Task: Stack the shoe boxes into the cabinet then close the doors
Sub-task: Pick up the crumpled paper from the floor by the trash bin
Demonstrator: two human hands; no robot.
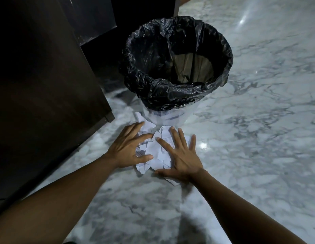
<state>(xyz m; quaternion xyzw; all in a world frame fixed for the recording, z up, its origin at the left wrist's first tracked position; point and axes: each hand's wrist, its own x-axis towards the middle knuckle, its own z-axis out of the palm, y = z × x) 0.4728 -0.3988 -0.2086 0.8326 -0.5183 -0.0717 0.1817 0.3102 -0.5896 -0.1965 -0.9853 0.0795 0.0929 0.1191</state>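
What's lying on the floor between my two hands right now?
In the head view, crumpled white paper lies between the left hand and the right hand, on the marble floor. Both hands touch it.

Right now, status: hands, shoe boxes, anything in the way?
Left hand, right hand: fingers spread, resting on crumpled paper on floor. No shoe boxes in view. Lined bin just beyond paper; dark cabinet at left.

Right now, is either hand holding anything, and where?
Nothing gripped: left hand and right hand lie spread on the crumpled paper on the floor.
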